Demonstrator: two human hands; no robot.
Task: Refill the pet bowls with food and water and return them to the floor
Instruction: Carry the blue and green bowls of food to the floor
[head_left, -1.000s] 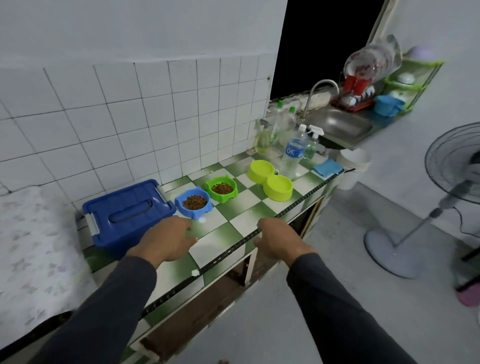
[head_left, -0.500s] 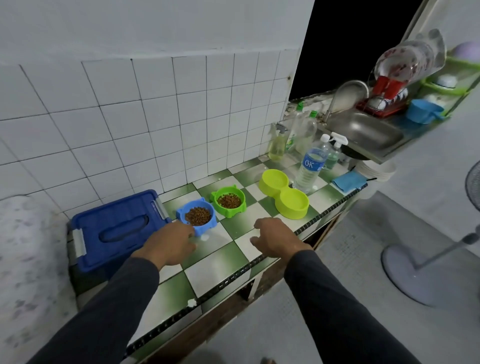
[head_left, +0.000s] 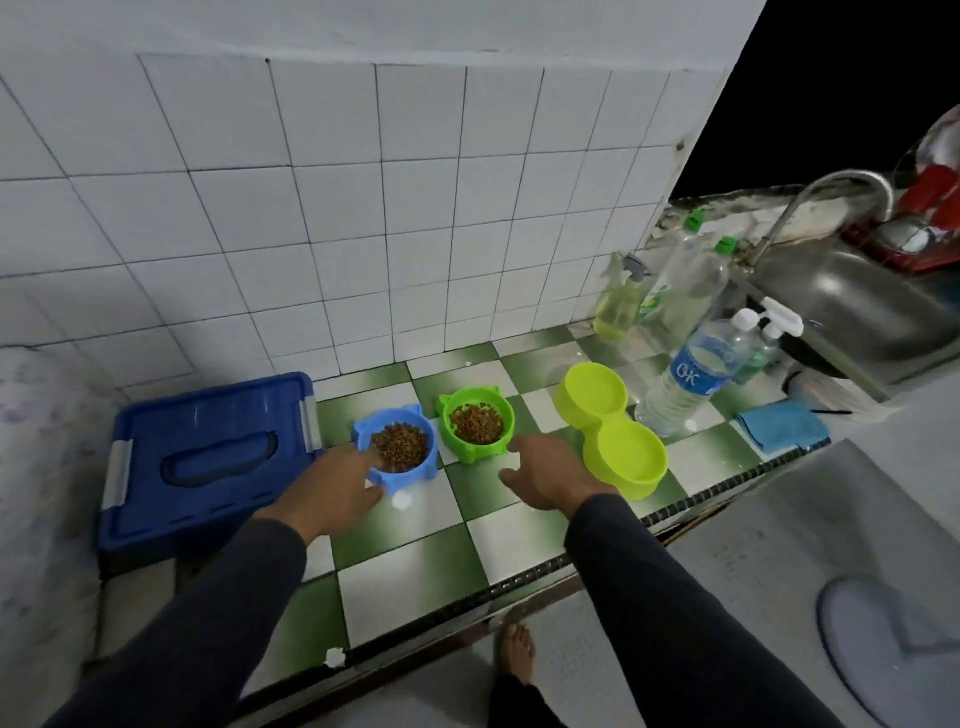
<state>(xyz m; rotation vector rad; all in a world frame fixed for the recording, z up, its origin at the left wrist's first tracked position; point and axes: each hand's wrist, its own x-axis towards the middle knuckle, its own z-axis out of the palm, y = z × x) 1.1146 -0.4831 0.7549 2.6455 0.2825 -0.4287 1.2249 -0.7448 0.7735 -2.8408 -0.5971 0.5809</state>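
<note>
On the green and white checked counter (head_left: 415, 566) stand a blue bowl (head_left: 410, 470) and a green bowl (head_left: 453, 415), both filled with brown kibble. A yellow-green double bowl (head_left: 610, 431) sits to their right, with water in its near cup. My left hand (head_left: 337, 488) reaches to the blue bowl's near left side, fingers touching its rim. My right hand (head_left: 550, 475) hovers with fingers spread just in front of the green bowl, a fingertip close to its near right edge. A clear water bottle (head_left: 691, 376) with a blue label stands behind the double bowl.
A blue lidded box (head_left: 208, 457) sits at the counter's left. Spray bottles and clear bottles (head_left: 680, 283) stand by the wall near the steel sink (head_left: 852, 296). A blue cloth (head_left: 782, 423) lies at the counter's right edge. A fan base (head_left: 893, 644) stands on the floor.
Both hands have moved forward from the counter's front edge to the two kibble bowls. The view has come closer to the counter and tilted down.
</note>
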